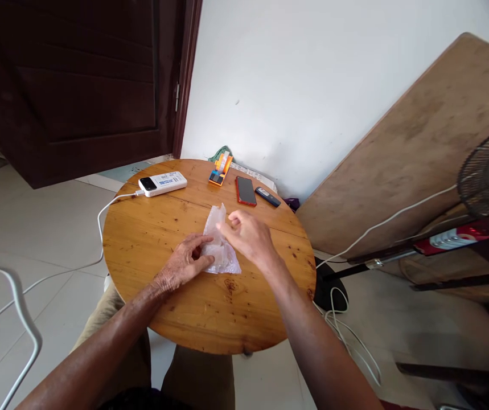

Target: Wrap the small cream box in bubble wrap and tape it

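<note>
While the left hand [189,259] lies on the near-left part of the clear plastic [226,259], its thumb and fingers apart, the right hand [250,236] is bent over the plastic's right side. The right fingers are curled with the thumb close by; whether they pinch any of it, I cannot tell. The plastic, crumpled and bubbly at its near end, lies around the middle of the round wooden table [142,239], its narrower end pointing away from the person. Beyond it, toward the wall [278,74], stand an orange tape cutter [222,165], a red-edged phone [245,191] and, just right of that, a dark handset [267,197]. At the far left sits a white power bank [167,183], with a white cable [100,228] plugged into it and dropping over the table's edge.
</note>
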### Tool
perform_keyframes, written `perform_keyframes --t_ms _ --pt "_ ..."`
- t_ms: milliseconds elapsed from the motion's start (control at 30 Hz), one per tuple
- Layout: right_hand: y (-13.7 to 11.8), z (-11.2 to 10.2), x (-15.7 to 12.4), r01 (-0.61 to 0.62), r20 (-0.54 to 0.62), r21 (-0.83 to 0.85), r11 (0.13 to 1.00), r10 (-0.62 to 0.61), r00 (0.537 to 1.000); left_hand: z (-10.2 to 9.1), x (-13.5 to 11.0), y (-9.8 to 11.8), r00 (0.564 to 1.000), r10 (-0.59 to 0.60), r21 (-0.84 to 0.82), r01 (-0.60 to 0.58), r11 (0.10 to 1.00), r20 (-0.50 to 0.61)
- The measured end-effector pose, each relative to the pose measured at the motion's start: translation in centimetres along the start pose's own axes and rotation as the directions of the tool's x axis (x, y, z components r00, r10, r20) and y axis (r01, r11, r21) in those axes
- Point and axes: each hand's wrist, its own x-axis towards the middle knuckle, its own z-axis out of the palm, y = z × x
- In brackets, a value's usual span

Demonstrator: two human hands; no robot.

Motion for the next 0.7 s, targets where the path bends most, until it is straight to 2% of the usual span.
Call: perform_keyframes --t_ms 67,133,267,400,567,700 --pt "-0.5 0.9 -0.6 -0.006 0.112 -0.126 0.992 0.021 0.993 0.1 -0.1 0.1 1.000 0.018 0.017 -0.018 1.000 -0.004" --pt "-0.1 1.5 -0.8 -0.052 0.158 -0.157 0.986 0.077 0.984 0.3 -0.2 0.0 0.999 0.026 0.043 -0.024 0.999 -0.041" --pt "3.1 1.8 -1.6 -0.166 0.127 -0.060 0.984 0.172 0.977 0.5 0.0 -0.9 0.988 0.016 0.092 -0.002 0.996 -0.153" --pt "6.0 1.9 -3.5 -0.218 0.115 -0.013 0.976 0.218 0.969 0.0 0.2 -1.4 0.973 -0.023 0.017 0.027 0.999 -0.230" --pt "6.5 3.3 -5.1 -0.268 0.049 0.004 0.963 0.267 0.962 -0.5 -0.2 -0.5 0.949 -0.103 -0.058 0.089 0.994 -0.297" --pt "6.5 4.2 -5.4 -0.282 -0.003 0.004 0.959 0.282 0.959 -0.7 -0.1 -0.1 0.925 -0.123 0.033 0.144 0.989 -0.360"
